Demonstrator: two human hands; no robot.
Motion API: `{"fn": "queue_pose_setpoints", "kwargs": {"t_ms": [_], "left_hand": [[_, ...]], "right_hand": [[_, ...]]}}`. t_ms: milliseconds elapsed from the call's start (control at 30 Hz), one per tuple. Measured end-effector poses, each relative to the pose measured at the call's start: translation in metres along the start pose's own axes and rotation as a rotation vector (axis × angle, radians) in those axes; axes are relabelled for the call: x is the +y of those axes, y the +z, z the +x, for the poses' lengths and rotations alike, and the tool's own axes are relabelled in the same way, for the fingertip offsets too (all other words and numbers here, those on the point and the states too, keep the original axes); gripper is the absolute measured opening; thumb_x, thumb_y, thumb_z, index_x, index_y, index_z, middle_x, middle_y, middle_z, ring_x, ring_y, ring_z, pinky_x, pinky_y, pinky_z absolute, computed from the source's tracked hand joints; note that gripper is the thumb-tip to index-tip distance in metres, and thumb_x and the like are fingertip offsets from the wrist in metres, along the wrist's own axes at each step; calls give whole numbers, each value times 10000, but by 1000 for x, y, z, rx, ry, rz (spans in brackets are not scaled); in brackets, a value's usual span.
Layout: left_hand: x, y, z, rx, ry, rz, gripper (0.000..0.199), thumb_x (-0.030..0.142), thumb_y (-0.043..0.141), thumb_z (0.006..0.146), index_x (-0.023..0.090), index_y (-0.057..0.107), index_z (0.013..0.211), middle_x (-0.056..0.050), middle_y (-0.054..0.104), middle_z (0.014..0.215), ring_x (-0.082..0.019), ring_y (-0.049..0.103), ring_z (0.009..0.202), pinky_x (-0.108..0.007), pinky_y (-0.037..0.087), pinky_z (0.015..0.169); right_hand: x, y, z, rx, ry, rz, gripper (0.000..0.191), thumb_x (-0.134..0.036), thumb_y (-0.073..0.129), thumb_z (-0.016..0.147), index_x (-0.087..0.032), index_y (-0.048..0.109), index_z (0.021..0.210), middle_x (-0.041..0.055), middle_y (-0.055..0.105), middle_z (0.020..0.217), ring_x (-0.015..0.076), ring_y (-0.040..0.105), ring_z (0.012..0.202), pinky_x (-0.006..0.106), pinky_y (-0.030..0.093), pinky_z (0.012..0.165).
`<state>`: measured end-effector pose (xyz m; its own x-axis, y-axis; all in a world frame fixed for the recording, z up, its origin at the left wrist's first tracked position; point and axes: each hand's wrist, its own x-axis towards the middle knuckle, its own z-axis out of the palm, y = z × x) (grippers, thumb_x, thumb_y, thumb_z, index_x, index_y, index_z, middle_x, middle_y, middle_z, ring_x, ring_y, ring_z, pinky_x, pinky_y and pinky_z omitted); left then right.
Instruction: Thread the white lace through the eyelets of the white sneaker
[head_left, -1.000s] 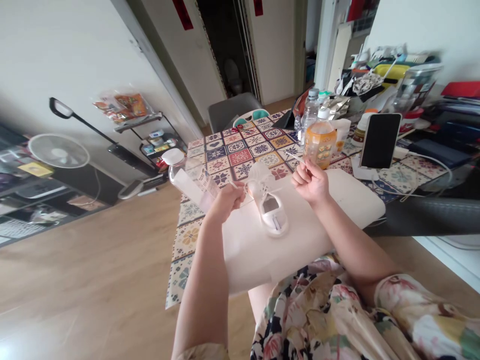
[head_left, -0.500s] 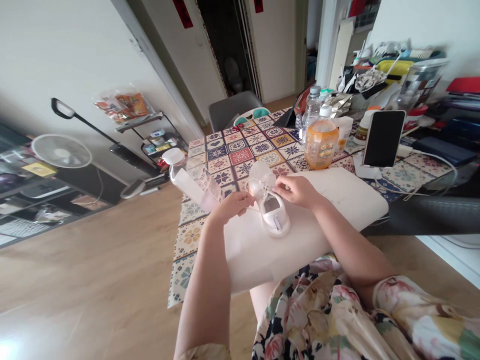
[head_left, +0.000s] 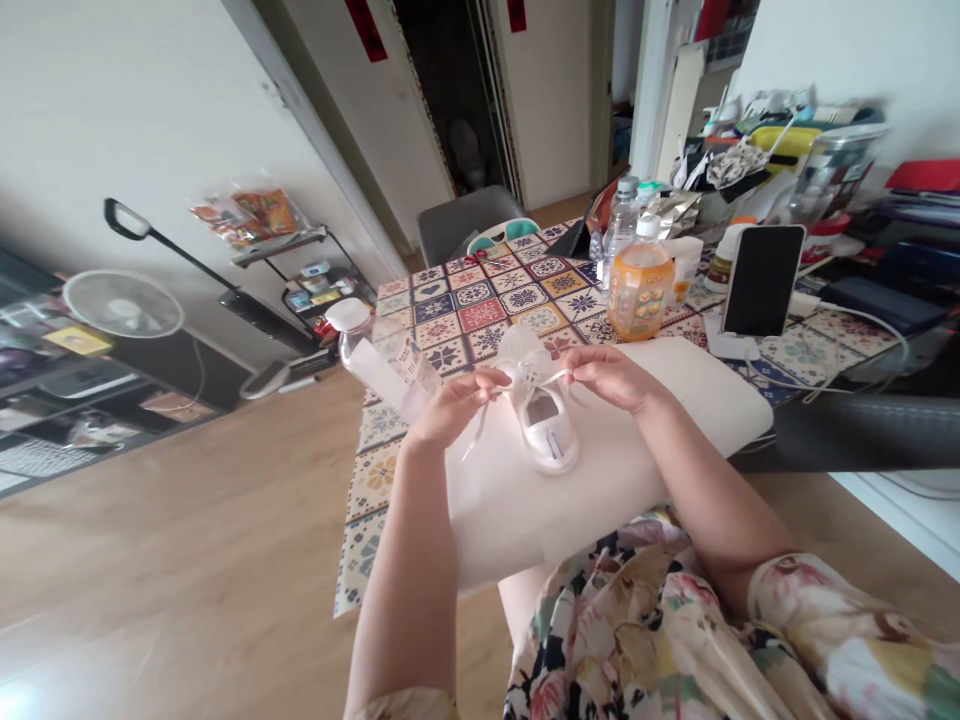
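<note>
Shoelace [head_left: 553,379] runs from white shoe [head_left: 551,442] to left hand [head_left: 454,406] and right hand [head_left: 615,377], each pinching one side, grip closed. Shoe sits upright on white mat [head_left: 510,525], toward its far edge, heel nearest. Bare mat right of shoe; clear bottle [head_left: 373,350] close by left hand, orange bottle [head_left: 641,285] past mat's far edge.

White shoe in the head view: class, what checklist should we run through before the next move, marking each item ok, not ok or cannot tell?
1. Right hand pinching a lace: ok.
2. Left hand pinching a lace: ok.
3. Shoe upright on the white mat, opening facing up: ok.
4. Laces knotted: cannot tell, too small and blurred.
5. Left hand clear of the white-capped bottle: cannot tell, they overlap in view.
</note>
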<state>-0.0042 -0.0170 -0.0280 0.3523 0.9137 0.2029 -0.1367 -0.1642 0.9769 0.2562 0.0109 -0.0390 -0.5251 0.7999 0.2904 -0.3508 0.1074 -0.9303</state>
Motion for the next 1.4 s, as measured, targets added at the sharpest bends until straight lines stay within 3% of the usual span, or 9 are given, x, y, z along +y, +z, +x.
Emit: {"fn": "queue_pose_setpoints", "kwargs": {"t_ms": [133, 200, 300, 433, 667, 833, 1067, 1267, 1400], "left_hand": [[-4, 13, 5, 79, 31, -153, 306, 411, 856, 628, 160, 703, 714, -103, 734, 935, -209, 659, 956, -336, 460, 928], [-8, 23, 8, 127, 56, -242, 308, 404, 863, 622, 172, 691, 727, -60, 721, 806, -173, 667, 840, -309, 484, 861], [-12, 35, 12, 186, 79, -280, 312, 393, 880, 595, 171, 685, 696, -13, 665, 657, -111, 604, 648, -243, 469, 676], [-17, 44, 15, 227, 83, -242, 327, 385, 908, 530, 156, 691, 619, -6, 624, 614, -94, 554, 604, -233, 442, 616], [-24, 50, 16, 204, 108, -195, 230, 304, 888, 581, 170, 731, 682, -15, 665, 725, -105, 612, 684, -243, 499, 691], [-24, 52, 16, 265, 39, -199, 404, 256, 895, 557, 192, 705, 909, 17, 672, 728, -96, 620, 650, -227, 515, 667], [-24, 58, 16, 302, 85, -99, 285, 324, 864, 605, 166, 673, 745, 13, 653, 680, -93, 589, 613, -221, 481, 619], [-26, 58, 14, 311, 115, 16, 232, 299, 839, 643, 168, 670, 734, 10, 619, 678, -82, 536, 595, -202, 419, 572], [-26, 57, 14, 350, 92, -11, 236, 300, 839, 637, 169, 666, 729, 20, 605, 647, -77, 512, 565, -202, 399, 553]], "right_hand": [[4, 3, 3, 5, -49, 87, 222, -385, 799, 690, -192, 691, 712, 38, 712, 903, 181, 630, 893, 339, 474, 849], [6, 7, 5, -17, -28, 135, 252, -418, 808, 695, -204, 690, 758, 39, 733, 926, 195, 657, 932, 365, 483, 885], [12, 16, 8, -13, -10, 174, 271, -437, 805, 706, -209, 684, 787, 17, 732, 809, 175, 676, 824, 354, 513, 831], [18, 25, 12, 93, -4, 141, 295, -439, 823, 670, -199, 707, 794, -16, 670, 654, 135, 625, 642, 295, 520, 678], [17, 33, 13, 172, -133, -140, 199, -370, 787, 699, -200, 721, 779, 9, 670, 777, 116, 608, 625, 273, 526, 632], [16, 35, 9, 181, -168, -286, 160, -324, 755, 726, -205, 662, 779, 13, 678, 758, 159, 648, 719, 305, 536, 692], [12, 38, 6, 184, -209, -353, 188, -376, 718, 774, -202, 654, 806, 25, 679, 775, 166, 640, 725, 307, 534, 693], [20, 37, 10, 272, -179, -196, 238, -434, 691, 791, -226, 583, 836, -8, 611, 729, 140, 602, 601, 289, 533, 585], [22, 34, 8, 239, -285, -368, 196, -338, 674, 809, -234, 633, 970, 38, 668, 906, 178, 652, 812, 328, 554, 747]]}}
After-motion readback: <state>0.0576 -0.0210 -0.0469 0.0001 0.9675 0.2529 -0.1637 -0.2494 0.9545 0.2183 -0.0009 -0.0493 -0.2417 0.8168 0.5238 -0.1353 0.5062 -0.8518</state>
